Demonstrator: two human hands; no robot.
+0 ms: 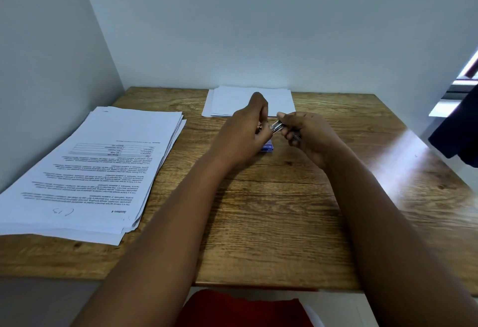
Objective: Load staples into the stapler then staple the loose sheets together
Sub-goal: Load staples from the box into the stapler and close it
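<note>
Both forearms are bare from the frame's lower edge up to the wrists, with no sleeves, watch or bracelets on them. The left hand (245, 130) and right hand (310, 135) wear no gloves, and no rings can be made out. Below the near edge of the wooden table (271, 223), red clothing (240, 308) covers the lap.

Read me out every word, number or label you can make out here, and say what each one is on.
"Section 4": printed heading, upside down to the camera, on the top sheet of the printed paper stack.
Handwritten scrawl near that heading: unclear, perhaps "C13".
Paragraphs and table on that sheet: too small to read.
Blue box under the hands: print blurred.
Blank paper stack at the back: no text shows.
</note>
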